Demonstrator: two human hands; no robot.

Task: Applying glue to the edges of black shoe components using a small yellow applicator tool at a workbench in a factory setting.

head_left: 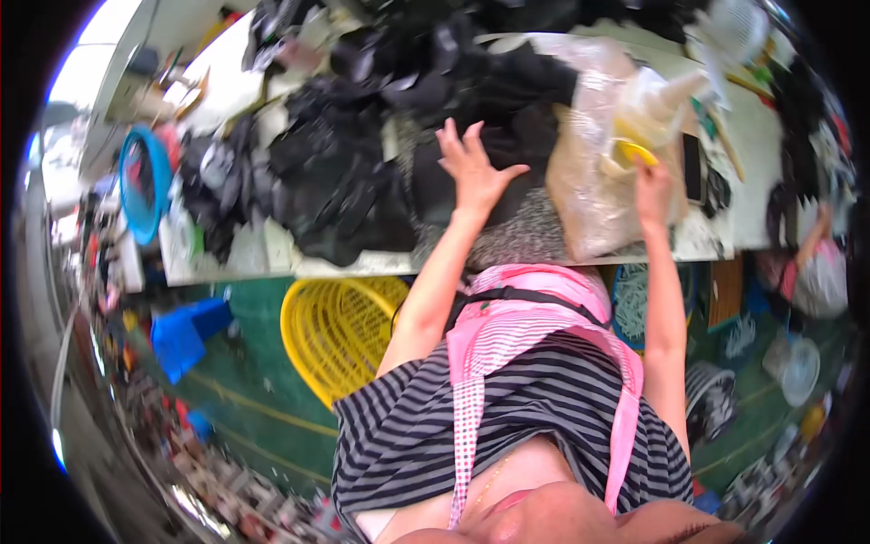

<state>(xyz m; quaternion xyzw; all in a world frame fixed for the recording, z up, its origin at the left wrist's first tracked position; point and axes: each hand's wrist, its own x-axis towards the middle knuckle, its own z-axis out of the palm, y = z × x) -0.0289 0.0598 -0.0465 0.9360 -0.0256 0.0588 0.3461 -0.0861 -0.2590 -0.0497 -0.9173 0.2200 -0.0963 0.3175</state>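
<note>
White table (716, 238) heaped with black clothes (362, 154); left hand (471, 168) flat on pile, fingers spread; right hand (652, 181) fingers pinching yellow disc (632, 150) beside plastic bag (598, 172)

two hands are up on the table: one left hand (471, 168) spread flat on the black cloth, one right hand (651, 181) at a bag. one clear plastic bag (603, 172) stands there, with one yellow round thing (632, 151) at its mouth. one heap of black clothes (362, 145) covers one white table (725, 227). one yellow basket (335, 331) sits on the floor, one blue stool (186, 335) beside it, one blue basin (143, 181) at the left.
</note>
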